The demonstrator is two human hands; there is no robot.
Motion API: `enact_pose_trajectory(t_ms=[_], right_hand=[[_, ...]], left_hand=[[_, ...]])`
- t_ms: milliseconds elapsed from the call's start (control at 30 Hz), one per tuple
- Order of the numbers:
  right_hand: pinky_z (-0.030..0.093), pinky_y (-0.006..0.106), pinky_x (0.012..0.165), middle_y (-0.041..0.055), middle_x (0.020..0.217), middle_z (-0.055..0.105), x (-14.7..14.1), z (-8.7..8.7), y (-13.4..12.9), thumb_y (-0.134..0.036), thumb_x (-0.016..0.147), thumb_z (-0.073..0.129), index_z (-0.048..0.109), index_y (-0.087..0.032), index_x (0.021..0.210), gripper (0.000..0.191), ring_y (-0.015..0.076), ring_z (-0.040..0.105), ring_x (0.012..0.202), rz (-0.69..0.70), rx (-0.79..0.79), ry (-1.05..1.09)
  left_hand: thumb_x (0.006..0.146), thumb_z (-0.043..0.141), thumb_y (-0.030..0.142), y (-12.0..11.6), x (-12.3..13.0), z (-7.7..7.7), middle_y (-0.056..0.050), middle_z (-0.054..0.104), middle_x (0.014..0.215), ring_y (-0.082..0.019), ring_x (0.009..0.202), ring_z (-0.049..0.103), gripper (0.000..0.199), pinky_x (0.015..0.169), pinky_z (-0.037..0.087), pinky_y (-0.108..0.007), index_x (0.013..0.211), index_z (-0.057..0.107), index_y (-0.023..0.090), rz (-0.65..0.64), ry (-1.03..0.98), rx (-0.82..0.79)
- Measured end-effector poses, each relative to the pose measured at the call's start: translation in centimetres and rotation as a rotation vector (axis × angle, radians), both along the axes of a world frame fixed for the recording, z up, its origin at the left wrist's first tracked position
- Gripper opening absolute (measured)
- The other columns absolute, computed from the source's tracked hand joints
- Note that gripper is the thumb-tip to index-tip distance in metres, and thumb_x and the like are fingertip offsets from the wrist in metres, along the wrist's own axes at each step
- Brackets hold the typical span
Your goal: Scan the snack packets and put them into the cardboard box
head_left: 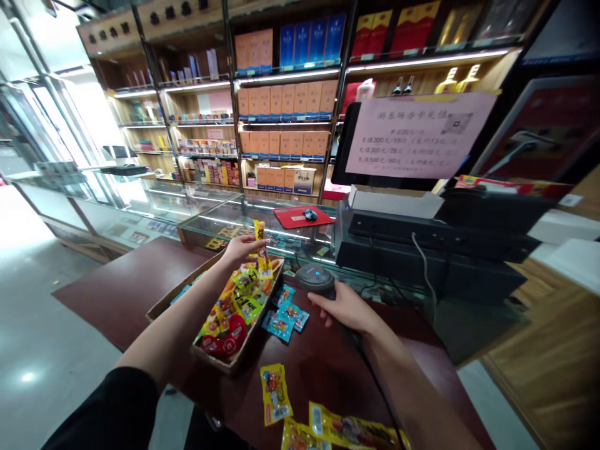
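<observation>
Reaches over a reddish-brown wooden table (117, 281) and shallow cardboard box (215, 360). Grips a black handheld scanner (315, 279) in the right hand (349, 306), right of the box; pinches a slim yellow plastic packet (263, 257) in the left hand (240, 249), above the box's far end.

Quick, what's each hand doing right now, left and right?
Left hand: closed, holding a yellow packet upright above the box.
Right hand: closed around a handheld scanner.
</observation>
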State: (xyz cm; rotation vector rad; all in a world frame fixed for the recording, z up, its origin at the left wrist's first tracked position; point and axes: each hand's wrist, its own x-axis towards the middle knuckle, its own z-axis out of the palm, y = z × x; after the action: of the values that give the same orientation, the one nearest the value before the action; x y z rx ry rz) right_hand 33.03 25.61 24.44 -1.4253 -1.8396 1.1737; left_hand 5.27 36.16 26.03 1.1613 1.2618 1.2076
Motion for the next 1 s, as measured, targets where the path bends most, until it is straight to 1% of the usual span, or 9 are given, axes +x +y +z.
enact_pose_trajectory(t_ms=[100, 233, 333, 433, 600, 733, 833, 933, 1000], right_hand=[[0.046, 0.022, 0.04, 0.0019, 0.061, 0.063, -2.1, 1.0, 0.9, -0.051, 0.08, 0.059, 0.054, -0.016, 0.083, 0.036, 0.0136, 0.061, 0.043, 0.04, 0.037, -0.012], [0.046, 0.022, 0.04, 0.0015, 0.058, 0.063, -4.6, 1.5, 1.7, -0.052, 0.08, 0.058, 0.054, -0.016, 0.083, 0.036, 0.0134, 0.06, 0.043, 0.082, 0.055, -0.023], [0.045, 0.022, 0.039, 0.0017, 0.06, 0.063, -5.7, 1.3, 2.2, -0.054, 0.08, 0.058, 0.054, -0.016, 0.083, 0.038, 0.0133, 0.06, 0.042, 0.092, 0.071, -0.044], [0.047, 0.023, 0.04, 0.0017, 0.06, 0.064, -5.7, 0.9, 2.4, -0.055, 0.08, 0.057, 0.055, -0.016, 0.085, 0.039, 0.013, 0.06, 0.043, 0.109, 0.1, -0.049], [0.046, 0.022, 0.04, 0.0023, 0.061, 0.065, -3.7, 0.2, 2.2, -0.053, 0.08, 0.058, 0.055, -0.016, 0.087, 0.038, 0.0135, 0.061, 0.043, 0.064, 0.101, -0.065], [0.046, 0.021, 0.039, 0.0028, 0.061, 0.064, -1.3, -0.2, 1.6, -0.051, 0.081, 0.058, 0.055, -0.015, 0.09, 0.038, 0.0142, 0.061, 0.043, -0.007, 0.075, -0.057], [0.046, 0.021, 0.038, 0.0022, 0.059, 0.063, 0.9, -0.7, 1.0, -0.048, 0.081, 0.059, 0.056, -0.014, 0.092, 0.036, 0.0144, 0.062, 0.043, -0.059, 0.04, -0.038], [0.047, 0.021, 0.038, 0.0017, 0.058, 0.062, 3.3, -1.6, 0.4, -0.045, 0.081, 0.059, 0.057, -0.014, 0.094, 0.033, 0.0139, 0.061, 0.043, -0.113, 0.026, -0.012], [0.048, 0.021, 0.037, 0.0019, 0.059, 0.062, 4.7, -2.1, -0.1, -0.044, 0.081, 0.06, 0.056, -0.014, 0.094, 0.032, 0.0137, 0.061, 0.044, -0.147, 0.024, 0.0]], left_hand=[[0.046, 0.084, 0.046, -0.7, -3.6, 1.3, -0.007, 0.067, 0.078, -0.016, 0.071, 0.064, 0.058, 0.058, 0.054, -0.025, 0.092, 0.07, 0.013, 0.052, 0.005, 0.015], [0.048, 0.084, 0.045, -1.8, -6.6, 1.6, -0.007, 0.067, 0.082, -0.016, 0.073, 0.063, 0.058, 0.059, 0.056, -0.026, 0.095, 0.071, 0.014, 0.097, -0.008, 0.019], [0.047, 0.084, 0.044, -2.2, -7.4, 1.1, -0.007, 0.066, 0.082, -0.017, 0.073, 0.063, 0.059, 0.058, 0.057, -0.028, 0.095, 0.07, 0.013, 0.113, -0.011, -0.003], [0.048, 0.084, 0.045, -2.2, -6.8, 0.4, -0.008, 0.066, 0.082, -0.016, 0.072, 0.062, 0.06, 0.057, 0.057, -0.029, 0.097, 0.069, 0.012, 0.08, 0.005, -0.009], [0.05, 0.082, 0.047, -1.8, -3.4, -0.7, -0.009, 0.067, 0.088, -0.019, 0.078, 0.063, 0.059, 0.057, 0.058, -0.029, 0.097, 0.07, 0.014, -0.007, 0.056, -0.017], [0.05, 0.082, 0.046, -1.2, 1.2, -1.7, -0.008, 0.068, 0.085, -0.02, 0.076, 0.064, 0.058, 0.055, 0.057, -0.028, 0.096, 0.07, 0.014, -0.093, 0.078, -0.033], [0.053, 0.08, 0.047, -0.7, 4.9, -2.8, -0.007, 0.069, 0.085, -0.018, 0.075, 0.064, 0.057, 0.053, 0.055, -0.026, 0.098, 0.069, 0.015, -0.165, 0.145, -0.029], [0.057, 0.076, 0.05, -0.3, 8.2, -4.2, -0.005, 0.07, 0.086, -0.017, 0.073, 0.064, 0.055, 0.052, 0.054, -0.025, 0.1, 0.069, 0.017, -0.273, 0.338, 0.011], [0.06, 0.074, 0.047, -0.2, 9.9, -5.0, -0.004, 0.07, 0.083, -0.017, 0.073, 0.065, 0.047, 0.057, 0.053, -0.024, 0.096, 0.07, 0.018, -0.382, 0.577, 0.069]])
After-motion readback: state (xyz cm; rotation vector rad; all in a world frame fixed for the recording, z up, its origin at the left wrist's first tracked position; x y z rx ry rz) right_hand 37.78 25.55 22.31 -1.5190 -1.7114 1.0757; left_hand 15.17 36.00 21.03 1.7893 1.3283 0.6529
